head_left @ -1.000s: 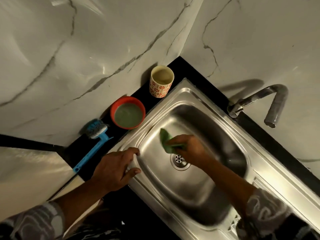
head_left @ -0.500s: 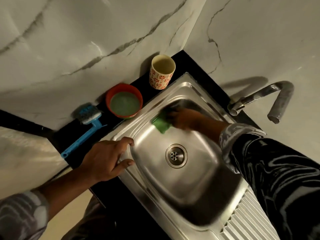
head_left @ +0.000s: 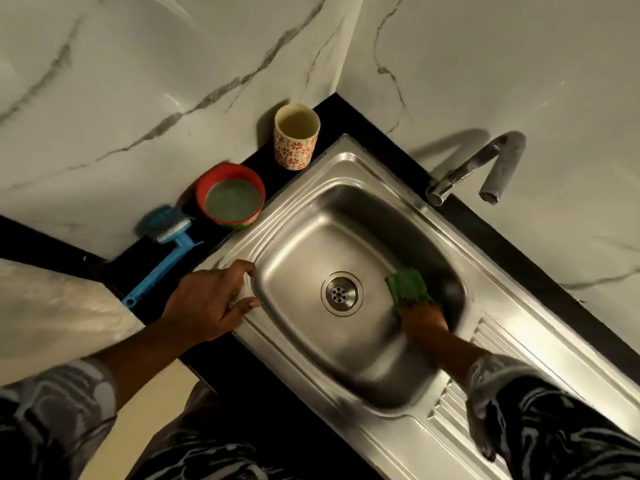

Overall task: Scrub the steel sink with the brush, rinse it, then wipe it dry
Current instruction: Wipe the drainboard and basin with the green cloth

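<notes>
Head view: the left hand closes its grip over the steel sink's near-left rim. The right hand's grip holds a green pad against the basin's right side, its fingers blurred. Along the tabletop's back edge sit the untouched blue brush, a red bowl and a flowered cup. A tap stands at its right edge.

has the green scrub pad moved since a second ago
Yes. The green scrub pad crossed the drain, from its left side to its right, toward the drainboard.

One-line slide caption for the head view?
Right hand holds a green scrub pad in the steel sink; left hand grips its rim; blue brush lies aside.
</notes>
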